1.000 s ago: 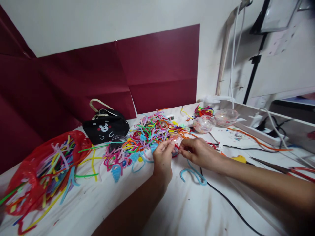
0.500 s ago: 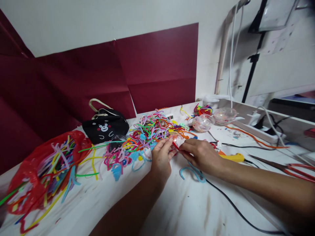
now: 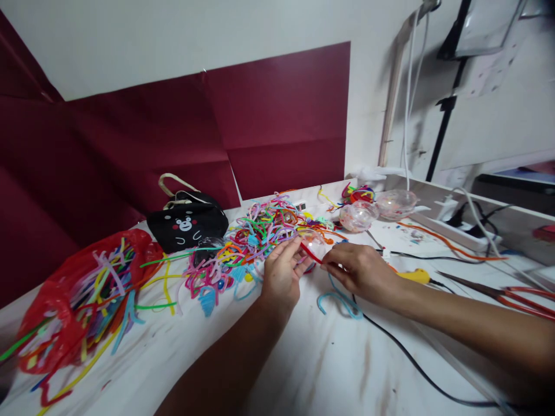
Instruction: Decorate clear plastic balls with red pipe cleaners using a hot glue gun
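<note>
A short red pipe cleaner (image 3: 311,253) stretches between my two hands near the middle of the table. My left hand (image 3: 282,271) is closed on its far left end with the fingertips. The thumb and fingers of my right hand (image 3: 363,270) pinch its right end. Just behind the red piece is a clear plastic ball (image 3: 318,241); whether my left fingers touch it I cannot tell. A light-blue pipe cleaner (image 3: 340,305) lies curled below my right hand. Left of my hands spreads a tangled heap of coloured pipe cleaners (image 3: 260,225).
A red plastic bag (image 3: 56,329) of pipe cleaners lies at left, beside a black pouch (image 3: 188,225). Two clear balls (image 3: 359,216) stand at the back. At right are a yellow-handled tool (image 3: 415,276) with a black cord, scissors (image 3: 498,293) and a power strip (image 3: 459,228).
My right hand has shifted slightly right, away from my left hand. More of the red pipe cleaner and of the clear ball now shows between them.
</note>
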